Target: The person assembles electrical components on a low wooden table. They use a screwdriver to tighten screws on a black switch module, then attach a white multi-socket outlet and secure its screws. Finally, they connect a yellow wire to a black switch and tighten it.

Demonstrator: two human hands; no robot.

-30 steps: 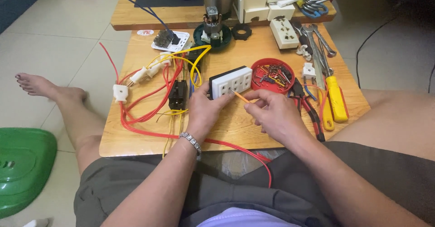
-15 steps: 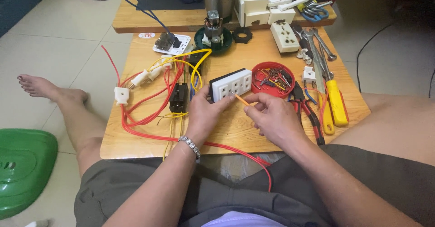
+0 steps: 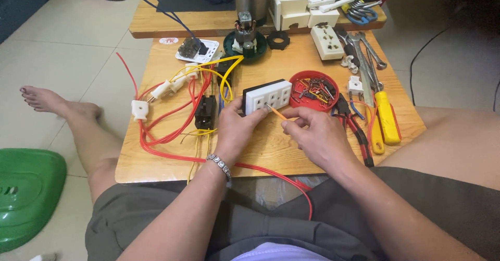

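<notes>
My left hand [image 3: 238, 131] grips the left end of a white multi-socket outlet block [image 3: 269, 95] with a black back, standing on edge on a low wooden table [image 3: 271, 146]. My right hand [image 3: 315, 133] pinches a thin orange tool or wire [image 3: 276, 112] whose tip touches the front of the outlet block. A silver bracelet is on my left wrist. A round red lid [image 3: 314, 89] holding several small screws and wire bits lies just right of the block.
Red and yellow wires [image 3: 177, 115] with white plugs sprawl over the table's left half. Pliers [image 3: 354, 128], yellow-handled screwdrivers [image 3: 385, 117] and wrenches lie at right. More white sockets [image 3: 325, 41] and a motor part [image 3: 245, 37] sit farther back. A green plastic object [image 3: 26, 193] lies on the floor.
Both hands keep their hold; the orange tool's tip stays against the outlet block's front with only slight shifts of the fingers.
</notes>
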